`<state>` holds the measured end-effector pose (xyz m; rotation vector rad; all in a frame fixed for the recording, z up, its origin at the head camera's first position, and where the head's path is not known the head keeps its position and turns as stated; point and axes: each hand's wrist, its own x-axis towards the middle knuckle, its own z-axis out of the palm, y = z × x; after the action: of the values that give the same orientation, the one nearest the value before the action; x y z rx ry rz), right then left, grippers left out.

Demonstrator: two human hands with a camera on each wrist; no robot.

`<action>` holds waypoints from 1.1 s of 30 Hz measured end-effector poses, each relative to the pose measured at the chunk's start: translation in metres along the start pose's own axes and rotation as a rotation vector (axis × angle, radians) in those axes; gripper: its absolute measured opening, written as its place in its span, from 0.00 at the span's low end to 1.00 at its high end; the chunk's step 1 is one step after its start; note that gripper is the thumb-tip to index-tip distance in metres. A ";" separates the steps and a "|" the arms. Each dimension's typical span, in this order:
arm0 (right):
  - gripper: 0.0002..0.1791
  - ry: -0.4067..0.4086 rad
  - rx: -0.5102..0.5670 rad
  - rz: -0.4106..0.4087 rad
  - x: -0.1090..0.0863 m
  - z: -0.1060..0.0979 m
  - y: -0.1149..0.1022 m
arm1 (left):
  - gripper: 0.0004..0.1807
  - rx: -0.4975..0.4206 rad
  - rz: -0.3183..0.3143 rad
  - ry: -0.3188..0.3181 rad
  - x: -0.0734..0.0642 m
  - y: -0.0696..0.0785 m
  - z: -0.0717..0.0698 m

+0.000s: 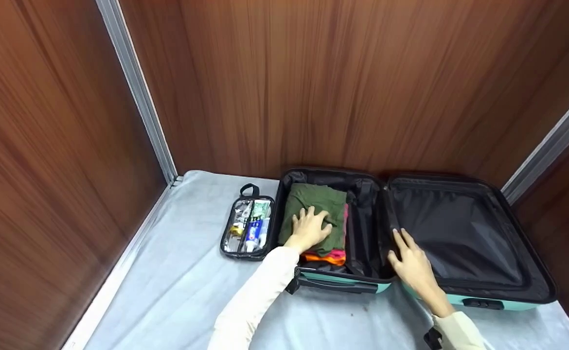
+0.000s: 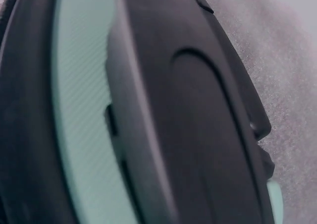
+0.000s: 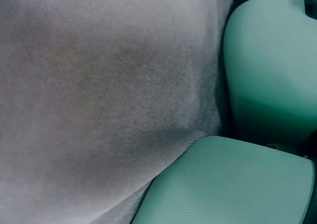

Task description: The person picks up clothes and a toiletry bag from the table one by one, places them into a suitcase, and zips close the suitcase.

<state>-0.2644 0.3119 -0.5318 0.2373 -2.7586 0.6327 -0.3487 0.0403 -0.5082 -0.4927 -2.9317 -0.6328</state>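
An open mint-green suitcase (image 1: 337, 282) with a black lining lies against the back panel, its lid half (image 1: 459, 228) folded out to the right. Folded clothes fill the left side of its base: a dark green garment (image 1: 316, 194) on top, with pink and orange cloth (image 1: 326, 259) showing below. My left hand (image 1: 309, 227) rests on the green garment, fingers spread. My right hand (image 1: 413, 265) lies at the hinge side of the lid half, fingers extended over its inner edge. The left wrist view shows the suitcase's black handle (image 2: 173, 110); the right wrist view shows its green shell (image 3: 233, 179).
Left of the suitcase lies a clear toiletry bag (image 1: 248, 227) with black trim, holding a blue-and-white tube and other small items. Pale cloth (image 1: 177, 287) covers the surface. Wood-grain panels (image 1: 289, 87) with metal corner strips stand around the back and sides.
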 end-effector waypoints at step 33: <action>0.33 0.002 0.008 0.005 -0.002 -0.001 -0.001 | 0.09 -0.010 0.095 0.478 -0.003 -0.047 -0.030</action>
<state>-0.2623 0.3114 -0.5307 0.2312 -2.7565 0.6457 -0.3608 -0.0135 -0.4993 -0.4101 -2.4426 -0.6479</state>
